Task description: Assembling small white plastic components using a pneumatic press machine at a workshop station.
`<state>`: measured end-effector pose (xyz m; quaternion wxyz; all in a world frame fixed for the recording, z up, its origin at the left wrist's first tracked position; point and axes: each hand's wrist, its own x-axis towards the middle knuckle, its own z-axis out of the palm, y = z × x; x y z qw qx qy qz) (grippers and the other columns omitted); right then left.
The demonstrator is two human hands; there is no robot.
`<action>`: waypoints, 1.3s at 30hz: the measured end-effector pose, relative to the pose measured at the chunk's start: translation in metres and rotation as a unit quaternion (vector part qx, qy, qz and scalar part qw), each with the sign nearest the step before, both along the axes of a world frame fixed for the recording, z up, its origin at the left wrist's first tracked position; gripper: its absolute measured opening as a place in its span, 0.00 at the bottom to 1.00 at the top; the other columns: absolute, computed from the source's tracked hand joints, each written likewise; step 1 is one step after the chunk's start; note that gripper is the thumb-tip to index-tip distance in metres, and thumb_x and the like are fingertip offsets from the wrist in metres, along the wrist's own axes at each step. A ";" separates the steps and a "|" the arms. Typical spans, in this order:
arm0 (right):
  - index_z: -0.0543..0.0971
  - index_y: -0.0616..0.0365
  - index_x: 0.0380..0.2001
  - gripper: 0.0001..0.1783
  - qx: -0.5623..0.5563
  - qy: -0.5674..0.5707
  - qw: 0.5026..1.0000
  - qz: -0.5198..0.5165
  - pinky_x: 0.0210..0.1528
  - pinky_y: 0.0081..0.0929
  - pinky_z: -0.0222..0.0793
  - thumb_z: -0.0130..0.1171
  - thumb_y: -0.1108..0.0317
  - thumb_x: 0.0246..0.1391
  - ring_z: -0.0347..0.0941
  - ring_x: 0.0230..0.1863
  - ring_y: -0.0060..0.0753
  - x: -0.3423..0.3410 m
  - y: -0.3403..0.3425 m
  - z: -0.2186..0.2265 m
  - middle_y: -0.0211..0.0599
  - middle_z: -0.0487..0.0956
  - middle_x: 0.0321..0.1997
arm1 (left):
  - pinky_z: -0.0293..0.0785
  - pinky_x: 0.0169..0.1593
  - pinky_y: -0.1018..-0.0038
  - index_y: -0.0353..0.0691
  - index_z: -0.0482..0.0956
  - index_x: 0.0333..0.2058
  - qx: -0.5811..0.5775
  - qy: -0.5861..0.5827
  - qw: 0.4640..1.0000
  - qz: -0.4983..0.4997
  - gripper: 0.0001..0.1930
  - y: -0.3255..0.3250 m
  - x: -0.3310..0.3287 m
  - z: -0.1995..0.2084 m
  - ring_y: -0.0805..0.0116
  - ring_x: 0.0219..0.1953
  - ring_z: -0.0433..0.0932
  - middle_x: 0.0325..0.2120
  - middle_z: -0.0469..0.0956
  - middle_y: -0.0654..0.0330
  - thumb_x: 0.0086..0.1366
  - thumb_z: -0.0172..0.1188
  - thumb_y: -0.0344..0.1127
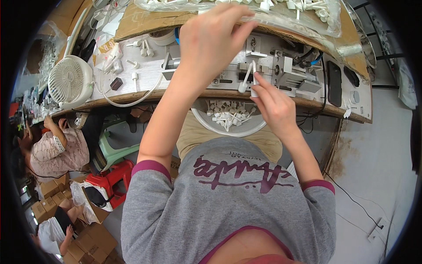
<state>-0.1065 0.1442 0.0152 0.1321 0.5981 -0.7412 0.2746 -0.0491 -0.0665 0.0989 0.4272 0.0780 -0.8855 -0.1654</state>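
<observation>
At the left end of the tabletop (132, 97) stands a small white fan (70, 81), with a white cable (132, 102) that curves along the near edge, and some loose white plastic pieces (145, 48) lie further in. The left hand (211, 42) is raised over the middle of the tabletop, its fingers bent and closed loosely toward the thumb near a metal fixture (263, 66); I cannot tell if it pinches anything. Just below the near edge, in front of the person's body, a round white basin (228, 127) holds a heap of small white parts (228, 113). The right hand (274, 105) is at the near edge, above the basin, and holds a small white plastic piece (254, 86) upright between thumb and fingertips, with a thin curved white strip beside it. This piece looks very light and stiff, made from smooth moulded plastic, so it may slip if the pinch is weak, and its thin part may bend or snap under a hard squeeze. It seems best to take it by the thicker lower body, as the hand does, and leave the narrow end free. Along the far edge lies a clear bag (263, 13) full of similar white parts on a brown board, and at the right end a dark phone (334, 83) lies flat.
</observation>
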 end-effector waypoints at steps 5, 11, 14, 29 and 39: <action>0.77 0.61 0.32 0.11 0.074 0.067 0.995 -0.015 0.24 0.24 0.74 0.62 0.74 0.41 0.75 0.17 0.33 0.006 -0.022 -0.007 0.49 0.80 0.55 | 0.77 0.42 0.59 0.36 0.81 0.34 -0.028 -0.060 0.998 -0.005 0.08 -0.011 -0.062 0.002 0.50 0.39 0.80 0.34 0.80 0.50 0.55 0.66 0.31; 0.78 0.59 0.34 0.13 0.117 0.070 0.990 -0.034 0.24 0.28 0.75 0.69 0.69 0.43 0.77 0.18 0.37 0.001 -0.029 -0.002 0.45 0.81 0.55 | 0.77 0.40 0.61 0.38 0.84 0.34 0.010 -0.108 0.994 -0.010 0.11 -0.011 -0.099 -0.006 0.52 0.35 0.81 0.31 0.82 0.52 0.58 0.65 0.40; 0.79 0.59 0.34 0.14 0.125 0.045 0.991 -0.032 0.25 0.29 0.77 0.69 0.68 0.45 0.78 0.20 0.39 0.002 -0.029 0.001 0.45 0.81 0.53 | 0.78 0.36 0.63 0.43 0.86 0.34 0.013 -0.029 0.999 -0.029 0.18 -0.022 -0.109 -0.026 0.56 0.29 0.83 0.31 0.84 0.57 0.57 0.68 0.52; 0.82 0.55 0.44 0.12 -0.174 -0.036 0.979 -0.099 0.39 0.25 0.70 0.63 0.69 0.56 0.75 0.37 0.26 -0.133 -0.090 0.119 0.32 0.82 0.40 | 0.77 0.36 0.71 0.40 0.83 0.39 0.074 -0.017 0.992 -0.099 0.14 -0.001 -0.041 -0.008 0.66 0.28 0.81 0.29 0.79 0.61 0.56 0.72 0.38; 0.78 0.53 0.50 0.20 0.083 0.186 0.978 -0.034 0.57 0.39 0.68 0.59 0.75 0.52 0.72 0.56 0.41 -0.186 -0.153 0.081 0.35 0.79 0.50 | 0.82 0.39 0.73 0.41 0.84 0.44 0.152 -0.064 0.975 -0.149 0.15 0.044 0.044 -0.033 0.68 0.36 0.82 0.49 0.79 0.56 0.56 0.70 0.29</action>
